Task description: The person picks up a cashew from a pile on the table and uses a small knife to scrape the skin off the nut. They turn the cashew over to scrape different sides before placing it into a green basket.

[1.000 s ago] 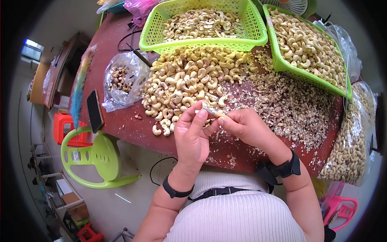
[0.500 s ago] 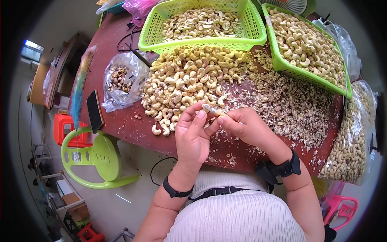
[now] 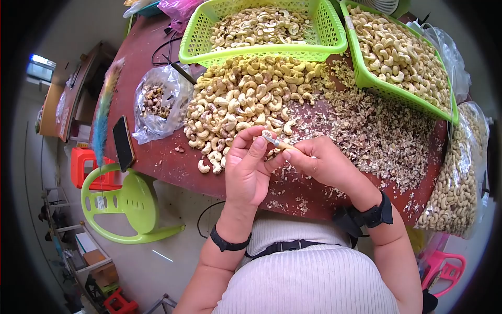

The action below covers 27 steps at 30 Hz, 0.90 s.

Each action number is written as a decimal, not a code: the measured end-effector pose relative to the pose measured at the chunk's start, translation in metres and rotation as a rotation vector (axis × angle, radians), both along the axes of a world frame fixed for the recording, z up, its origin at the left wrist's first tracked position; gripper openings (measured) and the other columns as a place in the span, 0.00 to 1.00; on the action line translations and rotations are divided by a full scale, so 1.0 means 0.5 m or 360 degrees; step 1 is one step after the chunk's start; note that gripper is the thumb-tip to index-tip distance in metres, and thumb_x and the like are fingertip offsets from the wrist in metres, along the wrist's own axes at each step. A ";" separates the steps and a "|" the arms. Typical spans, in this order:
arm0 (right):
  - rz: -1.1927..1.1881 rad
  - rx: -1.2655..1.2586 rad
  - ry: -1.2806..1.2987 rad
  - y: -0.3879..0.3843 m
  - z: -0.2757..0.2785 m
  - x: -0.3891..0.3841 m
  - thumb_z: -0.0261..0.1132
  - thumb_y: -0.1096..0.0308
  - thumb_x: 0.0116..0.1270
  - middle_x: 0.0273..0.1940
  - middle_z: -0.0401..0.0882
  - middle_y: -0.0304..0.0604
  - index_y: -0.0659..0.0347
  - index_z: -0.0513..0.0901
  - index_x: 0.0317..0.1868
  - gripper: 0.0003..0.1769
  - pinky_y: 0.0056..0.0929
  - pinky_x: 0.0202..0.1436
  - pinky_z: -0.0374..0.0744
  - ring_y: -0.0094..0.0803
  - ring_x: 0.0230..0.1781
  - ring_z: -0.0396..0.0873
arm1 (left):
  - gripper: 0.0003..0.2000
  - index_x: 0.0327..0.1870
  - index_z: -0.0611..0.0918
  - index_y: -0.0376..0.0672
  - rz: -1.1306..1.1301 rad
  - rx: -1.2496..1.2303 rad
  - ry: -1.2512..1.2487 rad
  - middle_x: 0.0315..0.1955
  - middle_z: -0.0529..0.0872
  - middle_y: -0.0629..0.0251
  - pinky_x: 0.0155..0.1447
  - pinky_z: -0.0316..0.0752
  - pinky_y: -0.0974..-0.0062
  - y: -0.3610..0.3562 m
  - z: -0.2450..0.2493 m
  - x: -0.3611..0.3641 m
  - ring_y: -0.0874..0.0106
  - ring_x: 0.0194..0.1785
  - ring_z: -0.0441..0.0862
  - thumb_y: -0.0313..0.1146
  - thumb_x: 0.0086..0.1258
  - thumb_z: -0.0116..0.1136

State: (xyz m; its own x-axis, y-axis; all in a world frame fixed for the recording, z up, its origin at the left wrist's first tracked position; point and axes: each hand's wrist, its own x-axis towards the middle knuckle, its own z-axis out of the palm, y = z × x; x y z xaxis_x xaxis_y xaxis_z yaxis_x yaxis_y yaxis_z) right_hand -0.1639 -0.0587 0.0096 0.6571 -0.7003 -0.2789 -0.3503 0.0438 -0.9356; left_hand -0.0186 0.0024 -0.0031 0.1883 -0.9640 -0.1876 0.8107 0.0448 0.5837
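Note:
My left hand (image 3: 248, 172) pinches a cashew nut (image 3: 267, 134) between thumb and fingertips, palm turned up. From the right, my right hand (image 3: 322, 161) grips a small knife (image 3: 284, 145) by its pale, wood-coloured handle. The knife's short metal blade reaches the cashew, and its exact contact is too small to make out. Just beyond both hands lies a heap of cashew nuts (image 3: 230, 107) on the dark red table (image 3: 172, 168). Flakes of peeled skin and nut bits (image 3: 387, 138) spread to the right of my hands.
Two green baskets, one at the back (image 3: 261, 54) and one at the right (image 3: 361, 68), hold cashews. A plastic bag of dark scraps (image 3: 157, 107) and a phone (image 3: 124, 143) lie left. A big clear bag of cashews (image 3: 455, 183) is at right, a green chair (image 3: 138, 204) at left.
The knife and cashew have shifted slightly between my fingers, with more of the blade showing. Both hands stay almost in place, and the view has moved a little.

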 end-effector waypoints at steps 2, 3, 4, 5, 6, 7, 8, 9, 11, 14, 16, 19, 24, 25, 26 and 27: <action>0.0011 -0.0008 0.0024 0.000 0.004 0.000 0.58 0.56 0.60 0.11 0.63 0.36 0.66 0.74 0.18 0.21 0.24 0.17 0.62 0.18 0.14 0.59 | 0.06 0.41 0.73 0.38 -0.0027 -0.0021 -0.0013 0.36 0.79 0.60 0.39 0.82 0.72 -0.001 -0.001 0.005 0.72 0.40 0.79 0.25 0.64 0.50; 0.0018 -0.0009 0.0016 0.000 0.004 0.000 0.58 0.56 0.60 0.10 0.63 0.36 0.66 0.74 0.18 0.21 0.24 0.17 0.61 0.18 0.14 0.59 | 0.06 0.41 0.73 0.38 -0.0034 -0.0038 -0.0022 0.36 0.79 0.60 0.39 0.82 0.72 -0.001 0.000 0.006 0.72 0.40 0.79 0.25 0.64 0.50; 0.0026 -0.0011 0.0008 0.000 0.004 -0.001 0.58 0.56 0.60 0.10 0.63 0.36 0.66 0.74 0.18 0.21 0.24 0.17 0.61 0.18 0.14 0.59 | 0.06 0.41 0.73 0.38 -0.0039 -0.0054 -0.0030 0.36 0.79 0.60 0.39 0.82 0.72 -0.001 0.001 0.007 0.72 0.40 0.79 0.25 0.63 0.50; 0.0033 -0.0011 0.0000 0.000 0.004 -0.001 0.58 0.56 0.60 0.10 0.63 0.35 0.66 0.74 0.18 0.21 0.24 0.17 0.61 0.18 0.13 0.59 | 0.07 0.41 0.73 0.38 -0.0046 -0.0070 -0.0040 0.36 0.79 0.60 0.39 0.82 0.72 -0.001 0.001 0.008 0.72 0.40 0.79 0.25 0.63 0.50; 0.0038 -0.0010 -0.0008 -0.001 0.005 -0.002 0.58 0.56 0.60 0.10 0.63 0.36 0.66 0.74 0.19 0.21 0.24 0.17 0.61 0.18 0.14 0.59 | 0.07 0.41 0.73 0.38 -0.0036 -0.0084 -0.0056 0.36 0.79 0.60 0.39 0.82 0.72 0.000 0.001 0.007 0.72 0.40 0.79 0.25 0.63 0.51; 0.0043 -0.0008 -0.0017 -0.002 0.007 -0.003 0.58 0.56 0.60 0.11 0.63 0.36 0.66 0.74 0.19 0.21 0.24 0.17 0.62 0.19 0.14 0.59 | 0.07 0.41 0.73 0.38 -0.0026 -0.0097 -0.0073 0.36 0.79 0.60 0.39 0.82 0.73 0.001 0.000 0.005 0.72 0.40 0.79 0.25 0.63 0.51; 0.0046 -0.0007 -0.0026 -0.003 0.008 -0.004 0.58 0.56 0.60 0.11 0.63 0.36 0.66 0.75 0.19 0.21 0.24 0.17 0.62 0.19 0.14 0.59 | 0.07 0.41 0.73 0.38 -0.0017 -0.0110 -0.0090 0.36 0.79 0.60 0.39 0.82 0.73 0.002 0.000 0.003 0.72 0.40 0.79 0.25 0.63 0.51; 0.0033 -0.0007 -0.0033 -0.003 0.008 -0.004 0.58 0.56 0.60 0.11 0.64 0.36 0.66 0.75 0.19 0.21 0.24 0.17 0.62 0.19 0.14 0.59 | 0.07 0.41 0.73 0.39 -0.0010 -0.0131 -0.0102 0.37 0.79 0.60 0.40 0.81 0.73 0.004 -0.003 0.001 0.71 0.41 0.78 0.25 0.63 0.50; 0.0004 -0.0007 -0.0047 -0.005 0.007 -0.005 0.58 0.56 0.60 0.11 0.65 0.37 0.66 0.75 0.19 0.21 0.24 0.17 0.62 0.19 0.14 0.60 | 0.07 0.42 0.73 0.41 0.0003 -0.0172 -0.0124 0.38 0.79 0.61 0.43 0.80 0.72 0.008 -0.011 -0.006 0.71 0.43 0.78 0.25 0.64 0.50; 0.0015 -0.0036 0.0020 -0.008 0.015 -0.007 0.58 0.56 0.60 0.12 0.66 0.37 0.66 0.75 0.19 0.21 0.23 0.17 0.63 0.18 0.14 0.62 | 0.06 0.41 0.73 0.38 0.0103 -0.0141 -0.0094 0.36 0.79 0.62 0.42 0.81 0.73 0.007 -0.008 -0.016 0.71 0.41 0.79 0.24 0.63 0.51; -0.0068 0.0035 -0.0032 -0.008 0.006 -0.005 0.58 0.57 0.60 0.12 0.67 0.36 0.66 0.75 0.19 0.20 0.22 0.17 0.64 0.18 0.14 0.64 | 0.07 0.41 0.73 0.39 0.0117 -0.0158 -0.0138 0.36 0.79 0.62 0.43 0.80 0.72 0.007 -0.008 -0.021 0.70 0.42 0.78 0.25 0.63 0.51; -0.0119 0.0060 0.0012 -0.010 0.013 -0.005 0.57 0.58 0.61 0.12 0.68 0.35 0.66 0.76 0.20 0.20 0.22 0.17 0.65 0.18 0.14 0.65 | 0.06 0.41 0.73 0.39 0.0173 -0.0131 -0.0140 0.36 0.80 0.61 0.44 0.79 0.72 0.005 0.001 -0.029 0.69 0.42 0.79 0.24 0.63 0.51; -0.0112 0.0004 0.0019 -0.009 0.013 -0.004 0.57 0.58 0.61 0.12 0.69 0.35 0.65 0.76 0.20 0.19 0.22 0.17 0.66 0.18 0.14 0.65 | 0.07 0.40 0.73 0.36 0.0206 -0.0035 -0.0185 0.36 0.79 0.60 0.44 0.80 0.72 -0.003 -0.002 -0.015 0.69 0.41 0.79 0.20 0.61 0.52; -0.0102 0.0020 0.0004 -0.008 0.011 -0.003 0.57 0.58 0.61 0.12 0.69 0.35 0.65 0.76 0.20 0.19 0.22 0.17 0.66 0.18 0.14 0.65 | 0.07 0.40 0.73 0.35 0.0210 -0.0028 -0.0219 0.36 0.79 0.59 0.44 0.80 0.72 -0.004 -0.006 -0.010 0.69 0.40 0.79 0.20 0.60 0.52; -0.0091 0.0037 -0.0010 -0.008 0.009 -0.003 0.57 0.59 0.61 0.12 0.69 0.35 0.65 0.76 0.20 0.19 0.23 0.17 0.65 0.18 0.14 0.65 | 0.08 0.39 0.73 0.34 0.0215 -0.0019 -0.0253 0.37 0.79 0.58 0.44 0.80 0.72 -0.004 -0.008 -0.008 0.69 0.40 0.79 0.19 0.60 0.53; -0.0081 0.0010 -0.0002 -0.008 0.008 -0.002 0.57 0.59 0.61 0.12 0.69 0.35 0.65 0.76 0.20 0.19 0.23 0.17 0.65 0.18 0.14 0.65 | 0.08 0.39 0.73 0.34 0.0238 0.0005 -0.0299 0.37 0.79 0.58 0.43 0.80 0.73 -0.005 -0.006 -0.007 0.69 0.39 0.79 0.19 0.59 0.53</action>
